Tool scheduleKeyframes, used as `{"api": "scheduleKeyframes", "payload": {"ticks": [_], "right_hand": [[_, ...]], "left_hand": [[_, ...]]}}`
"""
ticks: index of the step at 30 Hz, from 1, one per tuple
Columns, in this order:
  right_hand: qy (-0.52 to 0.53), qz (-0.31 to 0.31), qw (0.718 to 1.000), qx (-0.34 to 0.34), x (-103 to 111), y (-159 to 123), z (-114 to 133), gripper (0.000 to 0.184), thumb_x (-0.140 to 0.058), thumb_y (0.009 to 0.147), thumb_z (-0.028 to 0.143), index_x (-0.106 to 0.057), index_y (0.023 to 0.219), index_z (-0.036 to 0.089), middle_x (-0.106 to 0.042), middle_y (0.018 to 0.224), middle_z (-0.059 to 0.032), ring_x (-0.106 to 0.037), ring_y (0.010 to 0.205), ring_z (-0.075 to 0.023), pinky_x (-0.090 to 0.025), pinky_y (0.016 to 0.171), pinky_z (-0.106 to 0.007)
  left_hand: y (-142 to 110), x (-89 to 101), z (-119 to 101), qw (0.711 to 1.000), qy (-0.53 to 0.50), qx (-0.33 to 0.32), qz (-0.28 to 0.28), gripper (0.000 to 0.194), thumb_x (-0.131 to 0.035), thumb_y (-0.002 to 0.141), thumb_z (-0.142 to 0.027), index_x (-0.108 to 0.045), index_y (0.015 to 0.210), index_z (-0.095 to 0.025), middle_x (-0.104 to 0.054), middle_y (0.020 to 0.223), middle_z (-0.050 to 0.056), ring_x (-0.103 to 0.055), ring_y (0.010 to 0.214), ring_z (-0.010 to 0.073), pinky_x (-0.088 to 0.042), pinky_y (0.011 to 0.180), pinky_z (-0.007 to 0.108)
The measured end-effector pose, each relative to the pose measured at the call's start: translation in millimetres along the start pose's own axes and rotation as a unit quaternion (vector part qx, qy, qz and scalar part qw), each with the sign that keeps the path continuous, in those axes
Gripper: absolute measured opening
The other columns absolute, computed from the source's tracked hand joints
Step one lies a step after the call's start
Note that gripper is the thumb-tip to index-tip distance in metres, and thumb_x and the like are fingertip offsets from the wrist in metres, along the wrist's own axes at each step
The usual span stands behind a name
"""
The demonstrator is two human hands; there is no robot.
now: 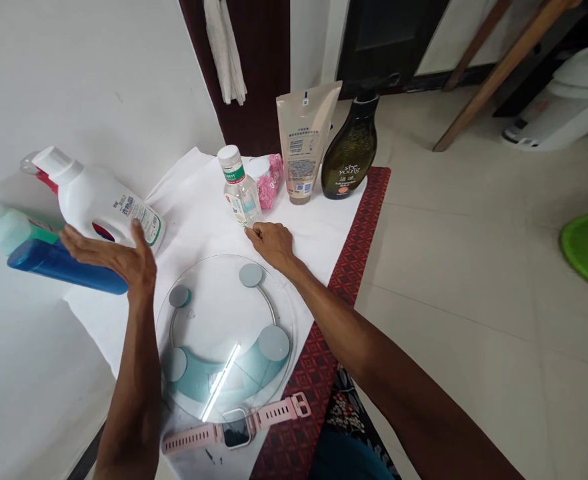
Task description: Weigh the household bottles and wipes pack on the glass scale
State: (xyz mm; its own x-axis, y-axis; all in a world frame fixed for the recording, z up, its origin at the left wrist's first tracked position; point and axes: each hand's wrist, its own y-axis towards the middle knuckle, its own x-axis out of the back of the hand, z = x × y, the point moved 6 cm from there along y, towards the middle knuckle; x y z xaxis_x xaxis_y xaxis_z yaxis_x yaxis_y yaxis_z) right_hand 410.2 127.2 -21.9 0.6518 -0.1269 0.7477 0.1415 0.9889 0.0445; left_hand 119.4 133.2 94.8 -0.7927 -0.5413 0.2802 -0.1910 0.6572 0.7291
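Clear bottle [243,193] stands just beyond curled right fingers [273,241], left fingers [97,252] apart from thumb [139,235]

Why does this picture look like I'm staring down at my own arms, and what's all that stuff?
There's no machine here: these are a person's bare hands. A camera worn on that person's head looks forward and down, so you see their view. On the cloth-covered surface are a round glass scale, a pink-strapped watch, a beige tube and a dark bottle, among other things. The left hand is open by the big white bottle, gripping nothing. The right hand is curled close to the small clear bottle; I can't tell whether they touch.
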Motion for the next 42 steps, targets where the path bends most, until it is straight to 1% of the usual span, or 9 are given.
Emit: {"api": "scheduleKeyframes", "payload": {"ticks": [2, 4, 10, 13, 16, 22, 28, 34, 42], "right_hand": [[-0.001, 0.000, 1.000, 0.002, -0.4, 0.2, -0.4, 0.042, -0.052, 0.113, 0.040, -0.072, 0.081, 0.024, -0.080, 0.090, -0.0059, -0.068, 0.087, -0.0226, -0.030, 0.072, -0.034], [-0.001, -0.003, 1.000, 0.004, -1.6, 1.2, -1.5, 0.041, -0.052, 0.114, 0.042, -0.074, 0.083, 0.024, -0.082, 0.092, -0.0062, -0.070, 0.090, -0.0230, -0.030, 0.072, -0.034], [-0.004, 0.005, 1.000, -0.001, -3.4, 3.8, -2.8, 0.036, -0.054, 0.114, 0.041, -0.080, 0.094, 0.026, -0.085, 0.102, -0.0063, -0.076, 0.098, -0.0232, -0.034, 0.073, -0.033], [-0.006, 0.007, 1.000, 0.001, -1.9, 3.4, -1.6, 0.036, -0.054, 0.114, 0.042, -0.081, 0.095, 0.027, -0.086, 0.104, -0.0064, -0.077, 0.100, -0.0228, -0.037, 0.075, -0.032], [-0.005, 0.003, 1.000, 0.007, -0.5, 1.7, -0.7, 0.037, -0.054, 0.115, 0.043, -0.080, 0.093, 0.027, -0.085, 0.102, -0.0059, -0.076, 0.100, -0.0222, -0.037, 0.075, -0.031], [0.003, 0.003, 1.000, 0.015, -0.2, -0.6, -1.2, 0.041, -0.052, 0.115, 0.044, -0.075, 0.085, 0.027, -0.083, 0.092, -0.0019, -0.073, 0.091, -0.0191, -0.035, 0.072, -0.030], [0.003, 0.004, 1.000, -0.001, -2.6, -0.6, -1.4, 0.036, -0.055, 0.113, 0.043, -0.077, 0.090, 0.025, -0.084, 0.103, -0.0049, -0.072, 0.095, -0.0211, -0.036, 0.073, -0.031], [0.025, -0.022, 0.999, 0.009, -5.1, -1.1, -3.4, 0.036, -0.058, 0.109, 0.040, -0.068, 0.079, 0.023, -0.077, 0.090, -0.0060, -0.065, 0.087, -0.0225, -0.038, 0.077, -0.034], [0.066, -0.055, 0.995, 0.039, -15.6, 5.9, -19.1, 0.037, -0.058, 0.106, 0.040, -0.056, 0.073, 0.025, -0.063, 0.077, -0.0040, -0.061, 0.085, -0.0247, -0.049, 0.092, -0.043]], "left_hand": [[-2.7, -16.7, -31.5, 0.995, 0.061, -0.073, 0.010, 0.096, -0.091, 0.082, -0.064, -0.045, 0.153, -0.018, -0.031, 0.175, 0.027, -0.008, 0.175, 0.0441, -0.009, 0.142, 0.067], [3.7, -54.0, -49.2, 0.987, 0.055, -0.090, 0.118, 0.100, -0.093, 0.078, -0.066, -0.049, 0.154, -0.019, -0.041, 0.172, 0.024, -0.031, 0.168, 0.0441, -0.017, 0.141, 0.064], [11.8, -165.1, -61.3, 0.946, -0.005, 0.002, 0.324, 0.085, -0.100, 0.064, -0.060, -0.061, 0.129, -0.019, -0.069, 0.140, 0.020, -0.065, 0.135, 0.0407, -0.053, 0.113, 0.055], [0.7, -188.0, -56.9, 0.946, 0.031, 0.059, 0.316, 0.064, -0.096, 0.066, -0.052, -0.059, 0.110, -0.022, -0.076, 0.115, 0.011, -0.072, 0.108, 0.0331, -0.058, 0.098, 0.047], [-6.7, -188.4, -51.3, 0.962, 0.033, 0.082, 0.259, 0.053, -0.091, 0.067, -0.042, -0.055, 0.102, -0.025, -0.077, 0.102, 0.006, -0.071, 0.092, 0.0276, -0.056, 0.087, 0.040], [-9.0, -151.6, -43.0, 0.977, -0.074, 0.100, 0.176, 0.054, -0.092, 0.065, -0.042, -0.063, 0.106, -0.021, -0.078, 0.101, 0.006, -0.072, 0.089, 0.0240, -0.055, 0.083, 0.036], [-12.5, -47.9, -55.3, 0.980, -0.153, 0.077, 0.104, 0.058, -0.101, 0.063, -0.040, -0.069, 0.108, -0.020, -0.079, 0.111, 0.009, -0.077, 0.100, 0.0269, -0.063, 0.093, 0.042], [-58.2, 38.8, -87.0, 0.984, -0.071, 0.065, 0.149, 0.060, -0.103, 0.067, -0.043, -0.070, 0.112, -0.023, -0.078, 0.110, 0.007, -0.079, 0.105, 0.0305, -0.069, 0.094, 0.048], [-123.1, 63.0, -86.0, 0.971, 0.020, 0.038, 0.237, 0.061, -0.099, 0.077, -0.052, -0.070, 0.121, -0.023, -0.079, 0.114, 0.007, -0.079, 0.105, 0.0296, -0.069, 0.094, 0.049]]}}
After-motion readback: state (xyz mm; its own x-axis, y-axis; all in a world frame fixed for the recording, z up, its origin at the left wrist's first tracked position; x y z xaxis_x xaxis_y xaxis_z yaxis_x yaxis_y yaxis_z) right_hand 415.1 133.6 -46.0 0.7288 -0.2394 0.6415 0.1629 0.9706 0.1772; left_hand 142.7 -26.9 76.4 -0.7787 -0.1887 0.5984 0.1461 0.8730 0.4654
